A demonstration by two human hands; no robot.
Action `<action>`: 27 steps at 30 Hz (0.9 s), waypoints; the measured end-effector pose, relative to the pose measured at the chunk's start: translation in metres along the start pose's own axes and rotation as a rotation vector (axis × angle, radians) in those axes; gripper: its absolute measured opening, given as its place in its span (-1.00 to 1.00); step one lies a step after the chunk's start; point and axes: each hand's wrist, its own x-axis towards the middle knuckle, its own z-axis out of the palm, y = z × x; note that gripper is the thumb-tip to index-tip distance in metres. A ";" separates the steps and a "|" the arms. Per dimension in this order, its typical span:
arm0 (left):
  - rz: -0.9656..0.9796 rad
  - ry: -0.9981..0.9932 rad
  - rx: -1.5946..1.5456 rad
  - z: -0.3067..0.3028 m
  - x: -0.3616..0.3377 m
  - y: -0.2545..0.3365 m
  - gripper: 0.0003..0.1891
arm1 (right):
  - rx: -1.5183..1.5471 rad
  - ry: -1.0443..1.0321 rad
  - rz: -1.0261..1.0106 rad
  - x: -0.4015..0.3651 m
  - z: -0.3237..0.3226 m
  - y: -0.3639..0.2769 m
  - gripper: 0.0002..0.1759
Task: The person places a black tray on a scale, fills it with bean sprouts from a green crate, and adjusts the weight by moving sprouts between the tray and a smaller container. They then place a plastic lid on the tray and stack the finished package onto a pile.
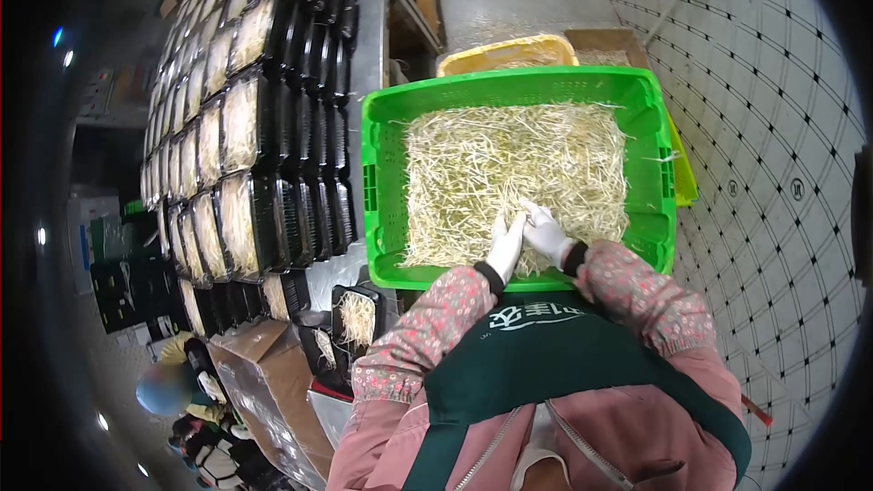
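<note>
A large green plastic crate (509, 88) stands in front of me, filled with a thick layer of pale bean sprouts (473, 164). Both my hands wear white gloves and sit close together over the crate's near side. My left hand (505, 245) has its fingers pressed together, pinching bean sprouts at the fingertips. Right beside it, my right hand (547, 235) is curled inward with thumb and fingers closed around some sprouts. The fingertips of the two hands nearly meet, and the exact bunch in each is partly hidden.
High stacks of black trays (300, 127) packed with sprouts rise at the left. A tray of sprouts (356, 316) lies near a cardboard box (273, 391). Behind the crate is a yellow basket (505, 53). At lower left is a person in a blue cap (164, 389).
</note>
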 end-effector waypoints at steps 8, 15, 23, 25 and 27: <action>0.111 -0.175 -0.516 -0.095 -0.018 0.114 -0.30 | 0.051 -0.246 -0.365 0.063 -0.025 -0.147 -0.23; 0.090 0.150 -0.222 -0.157 -0.007 0.074 -0.26 | 0.042 0.163 -0.304 0.141 -0.124 -0.027 -0.33; 0.467 -0.023 0.299 -0.104 0.032 0.061 -0.45 | -0.580 0.330 0.026 0.149 -0.190 0.001 -0.33; 0.505 -0.096 0.453 -0.073 0.036 0.077 -0.46 | -0.756 0.237 0.054 0.164 -0.180 0.007 -0.23; 0.475 -0.171 0.495 -0.044 0.031 0.091 -0.46 | -0.739 0.348 -0.008 0.153 -0.157 0.024 -0.16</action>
